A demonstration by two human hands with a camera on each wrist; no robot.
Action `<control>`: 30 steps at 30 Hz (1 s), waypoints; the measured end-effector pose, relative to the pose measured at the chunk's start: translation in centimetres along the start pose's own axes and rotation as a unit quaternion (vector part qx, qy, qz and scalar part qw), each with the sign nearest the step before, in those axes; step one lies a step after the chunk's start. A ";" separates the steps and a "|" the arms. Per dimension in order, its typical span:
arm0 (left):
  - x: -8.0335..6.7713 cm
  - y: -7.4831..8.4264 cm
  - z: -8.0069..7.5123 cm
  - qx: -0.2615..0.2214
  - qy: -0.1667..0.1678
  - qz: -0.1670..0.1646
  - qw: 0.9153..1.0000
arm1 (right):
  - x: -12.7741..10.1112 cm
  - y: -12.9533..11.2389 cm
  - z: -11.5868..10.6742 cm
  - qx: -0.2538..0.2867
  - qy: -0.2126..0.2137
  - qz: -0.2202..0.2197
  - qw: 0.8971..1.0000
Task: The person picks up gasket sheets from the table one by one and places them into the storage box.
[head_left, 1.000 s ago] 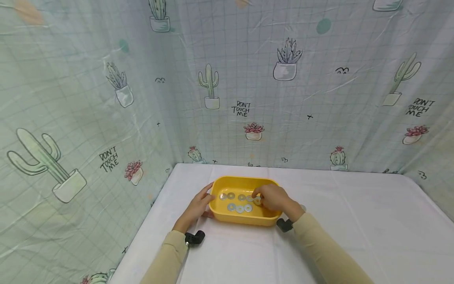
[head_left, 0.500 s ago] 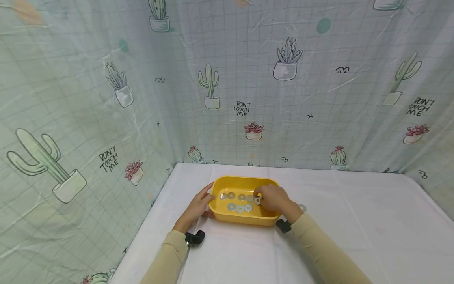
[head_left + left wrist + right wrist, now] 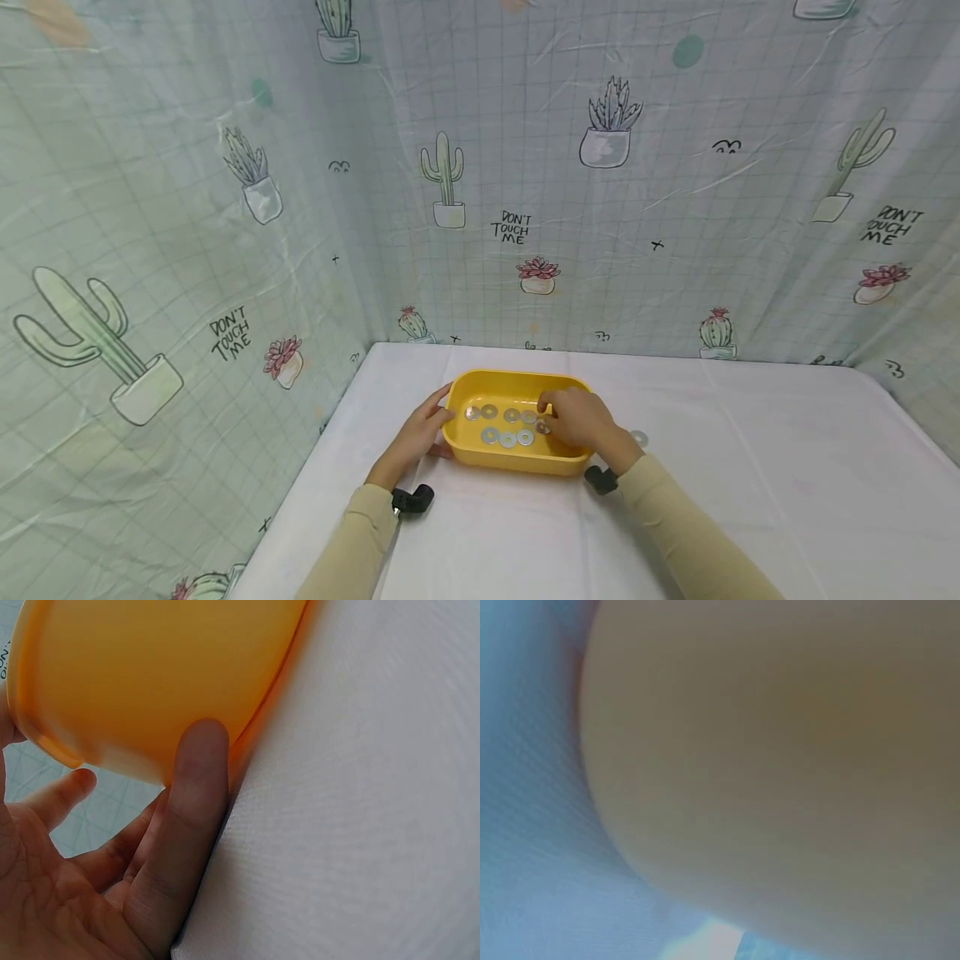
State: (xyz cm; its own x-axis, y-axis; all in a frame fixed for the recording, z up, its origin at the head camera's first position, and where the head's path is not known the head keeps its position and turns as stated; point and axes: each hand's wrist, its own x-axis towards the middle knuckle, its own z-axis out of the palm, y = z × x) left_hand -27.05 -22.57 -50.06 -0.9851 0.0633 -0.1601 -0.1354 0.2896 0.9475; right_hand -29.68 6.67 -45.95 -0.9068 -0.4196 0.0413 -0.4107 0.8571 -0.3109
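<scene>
A yellow plastic tub stands on the white-covered table, with several flat metal washers lying in two rough rows on its floor. My left hand holds the tub's left end; in the left wrist view, one finger presses along the outer wall. Inside the tub's right half, my right hand has its index finger and thumb bent around one washer, which they partly cover. The right wrist view is filled by the blurred tub wall, hiding the right fingers.
A single washer lies on the white tablecloth just right of the tub, near the right wrist. A cactus-print curtain hangs behind the table and along its left side.
The right index finger has drawn back slightly, and the fingertips have come together over the rightmost washer, which now shows darker and more covered. The left hand and tub stay put.
</scene>
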 end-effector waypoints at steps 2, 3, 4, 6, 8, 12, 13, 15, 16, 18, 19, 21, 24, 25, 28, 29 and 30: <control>0.0 0.0 0.0 -0.001 0.000 0.000 1.000 | 0.0 0.1 0.0 0.010 0.004 -0.001 1.000; -0.1 0.1 0.0 -0.001 -0.001 0.001 1.000 | 0.0 0.2 0.0 0.019 0.007 -0.002 1.000; -0.1 0.1 0.0 -0.002 -0.001 0.001 1.000 | 0.1 0.3 0.0 0.029 0.009 -0.004 1.000; -0.1 0.1 -0.1 -0.002 -0.003 0.002 1.000 | 0.0 0.5 -0.1 0.061 0.012 -0.009 0.998; -0.2 0.1 -0.1 -0.003 -0.004 0.004 1.000 | -0.1 0.9 -0.4 0.110 0.016 -0.019 0.994; -0.1 0.4 0.0 -0.002 -0.001 0.004 1.000 | -0.5 1.7 -1.3 0.238 0.021 -0.037 0.970; -0.1 0.5 0.0 -0.003 0.000 0.004 1.000 | -0.8 2.0 -1.6 0.266 0.026 -0.040 0.963; 0.0 0.5 0.1 -0.005 0.002 0.002 1.000 | -1.4 2.6 -2.3 0.308 0.046 -0.037 0.950; 0.1 0.5 0.2 -0.004 0.001 0.005 1.000 | -1.8 2.9 -2.6 0.319 0.059 -0.032 0.945; 0.1 0.5 0.3 -0.005 -0.002 0.003 1.000 | -2.8 4.0 -3.2 0.326 0.088 -0.014 0.941; 0.1 0.4 0.3 -0.005 -0.005 0.002 1.000 | -3.3 4.6 -3.4 0.323 0.101 -0.002 0.941; 0.1 0.3 0.4 -0.006 -0.008 0.002 1.000 | -4.4 5.9 -3.8 0.310 0.114 0.029 0.944; 0.0 0.2 0.3 -0.008 -0.009 0.000 1.000 | -5.8 7.9 -4.1 0.274 0.108 0.078 0.953; 0.0 0.1 0.3 -0.008 -0.008 0.001 1.000 | -6.2 8.5 -4.1 0.257 0.100 0.091 0.957; -0.1 0.0 0.1 -0.005 -0.009 0.006 1.000 | -7.4 10.0 -4.0 0.208 0.058 0.118 0.969; -0.2 0.0 0.0 -0.006 -0.007 0.006 1.000 | -7.7 10.3 -4.0 0.190 0.038 0.120 0.974; -0.2 0.0 0.0 -0.007 -0.006 0.007 1.000 | -8.0 10.7 -3.9 0.172 0.018 0.120 0.978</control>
State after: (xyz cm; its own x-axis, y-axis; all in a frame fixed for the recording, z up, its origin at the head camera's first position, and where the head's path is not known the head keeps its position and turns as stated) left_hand -26.86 -22.62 -50.05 -0.9857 0.0784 -0.1489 -0.1221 0.2758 0.9534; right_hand -27.21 20.34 -45.85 -0.9784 -0.2026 -0.0404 -0.1352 0.7758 -0.6163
